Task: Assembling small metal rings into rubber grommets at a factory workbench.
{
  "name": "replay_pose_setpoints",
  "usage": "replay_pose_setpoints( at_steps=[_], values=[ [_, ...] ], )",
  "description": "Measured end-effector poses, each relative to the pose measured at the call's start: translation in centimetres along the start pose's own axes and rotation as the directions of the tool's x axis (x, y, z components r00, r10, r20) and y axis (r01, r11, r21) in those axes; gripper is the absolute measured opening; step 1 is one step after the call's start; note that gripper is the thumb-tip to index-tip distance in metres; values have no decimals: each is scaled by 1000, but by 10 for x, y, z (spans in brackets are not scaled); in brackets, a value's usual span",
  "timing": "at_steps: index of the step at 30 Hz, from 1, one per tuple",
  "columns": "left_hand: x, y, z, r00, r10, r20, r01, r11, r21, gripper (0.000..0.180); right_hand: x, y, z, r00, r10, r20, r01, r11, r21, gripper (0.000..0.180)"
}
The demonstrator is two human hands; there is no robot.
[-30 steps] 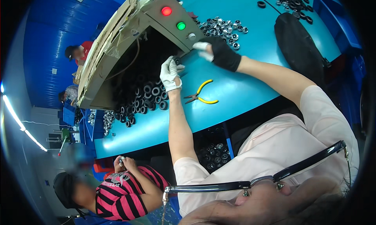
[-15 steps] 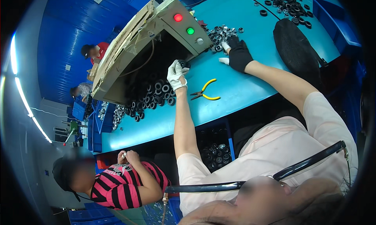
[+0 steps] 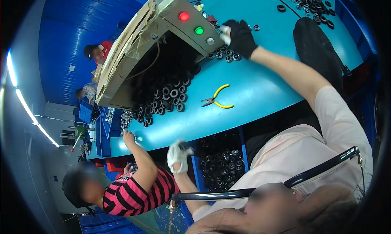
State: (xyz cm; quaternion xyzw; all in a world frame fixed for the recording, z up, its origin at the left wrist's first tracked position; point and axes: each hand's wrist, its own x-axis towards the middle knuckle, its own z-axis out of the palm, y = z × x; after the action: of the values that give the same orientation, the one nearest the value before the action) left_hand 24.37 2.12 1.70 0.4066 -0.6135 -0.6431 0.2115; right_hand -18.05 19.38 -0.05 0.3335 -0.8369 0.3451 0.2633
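My left hand (image 3: pixel 178 156), in a white glove, is beside the blue bin near the table's front edge. Its fingers are curled on a small black ring (image 3: pixel 188 147), blurred by motion. Below the table edge, the bin holds many black rings with shiny metal centres (image 3: pixel 222 162). My right hand (image 3: pixel 241 39), in a black glove with white fingertips, reaches over small shiny metal parts (image 3: pixel 229 55) beside the machine. Its fingers are blurred and partly hidden, so their grip is unclear. Yellow-handled pliers (image 3: pixel 220 96) lie opened on the turquoise table (image 3: pixel 252 87).
A beige box-shaped machine (image 3: pixel 191 28) with red and green lights stands over a heap of black rings (image 3: pixel 167 93). At right lies a dark mesh bag (image 3: pixel 315 47). More rings (image 3: pixel 311 6) lie far right. A co-worker in a striped shirt (image 3: pixel 134 193) works at left.
My left hand has moved from the ring heap, back toward me beside the bin. My right hand has shifted slightly up and left over the metal parts. The co-worker's arm now reaches to the table.
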Motion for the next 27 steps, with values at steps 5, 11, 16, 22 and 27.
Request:
replay_pose_setpoints(
  at_steps=[5, 11, 16, 22, 27],
  values=[
    [125, 39, -137, 968, 247, 40, -187, 605, 774, 17, 61, 41, 20, 840, 200, 504, -182, 980, -84, 37],
    [345, 43, -256, 642, 663, 385, -377, -164, 911, 15, 66, 63, 29, 787, 154, 597, -136, 988, -75, 33],
    [340, 39, -216, 651, 554, 519, -548, -130, 826, 16, 58, 65, 15, 786, 17, 618, -86, 993, 81, 27],
    [306, 38, -270, 846, 473, 245, -64, -367, 928, 25, 56, 58, 13, 845, -31, 534, -18, 996, 85, 29],
    [220, 21, -372, 876, 472, 99, -215, 198, 956, 22, 56, 47, 23, 779, -30, 626, 76, 996, -47, 30]
  ],
)
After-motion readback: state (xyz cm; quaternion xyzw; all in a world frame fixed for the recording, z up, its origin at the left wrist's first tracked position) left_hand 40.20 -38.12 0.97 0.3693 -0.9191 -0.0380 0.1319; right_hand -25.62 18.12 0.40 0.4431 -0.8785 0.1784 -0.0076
